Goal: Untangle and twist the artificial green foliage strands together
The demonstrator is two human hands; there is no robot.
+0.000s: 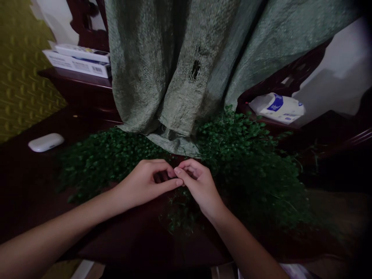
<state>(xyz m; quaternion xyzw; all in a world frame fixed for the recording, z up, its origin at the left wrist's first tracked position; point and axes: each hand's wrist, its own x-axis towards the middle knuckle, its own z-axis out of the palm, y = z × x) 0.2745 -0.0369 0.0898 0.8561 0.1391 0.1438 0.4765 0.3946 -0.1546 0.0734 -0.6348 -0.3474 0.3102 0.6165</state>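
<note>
My left hand (157, 180) and my right hand (196, 180) meet at their fingertips over the dark red table (139, 232). The fingers of both are curled with the thumbs pressed in, and whatever they pinch is too small or hidden to name. Leafy green sprigs lie in a pile on the left (99, 155) and in a larger pile on the right (247, 162). A few loose sprigs (183, 213) rest just below my hands. Behind them hangs a grey-green woven sheet (186, 77) with a torn hole, its lower edge between the piles.
A white rounded case (46, 142) lies on the table at the left. White boxes (78, 60) sit on a dark wooden ledge at the upper left. On the right, a white and blue tissue pack (280, 108) rests on dark carved wood.
</note>
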